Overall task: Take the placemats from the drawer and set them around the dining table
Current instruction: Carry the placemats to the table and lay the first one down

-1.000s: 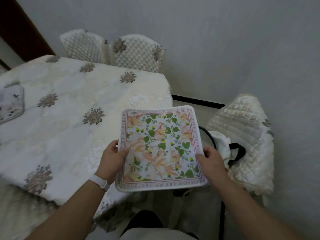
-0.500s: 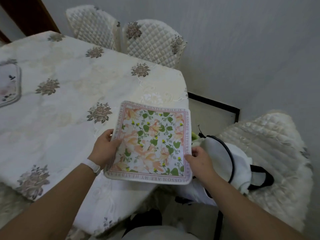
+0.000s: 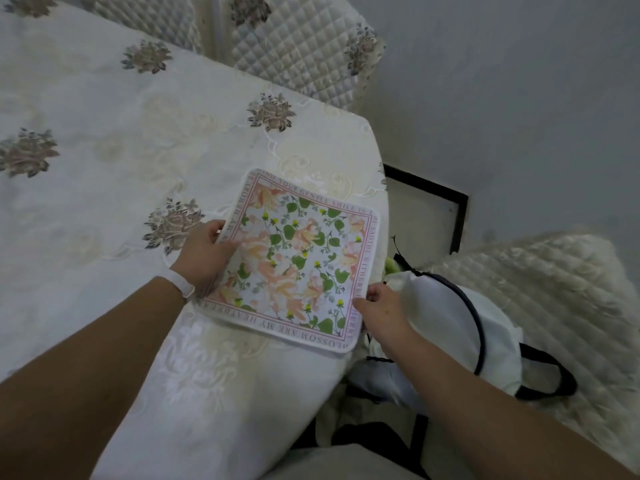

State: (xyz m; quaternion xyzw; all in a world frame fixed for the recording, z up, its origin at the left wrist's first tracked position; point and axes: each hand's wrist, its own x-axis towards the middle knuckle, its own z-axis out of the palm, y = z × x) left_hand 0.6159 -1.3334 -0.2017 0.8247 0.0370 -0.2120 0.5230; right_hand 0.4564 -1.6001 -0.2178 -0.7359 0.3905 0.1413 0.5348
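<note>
A square floral placemat (image 3: 294, 261) with pink flowers, green leaves and a lettered border lies low over the near right corner of the dining table (image 3: 104, 150), which wears a cream embroidered cloth. My left hand (image 3: 204, 254) grips the mat's left edge, thumb on top. My right hand (image 3: 381, 310) pinches its near right corner, just past the table's edge.
Two quilted chair backs (image 3: 301, 46) stand at the table's far side. To the right, a chair with a cream cover (image 3: 554, 289) carries a white bag with black straps (image 3: 460, 334). A grey wall and a black-framed floor panel (image 3: 433, 199) lie beyond the corner.
Both hands have carried the placemat forward and down, from in front of my chest onto the table's corner. The view has tipped down, so the other mat at the left has gone from sight.
</note>
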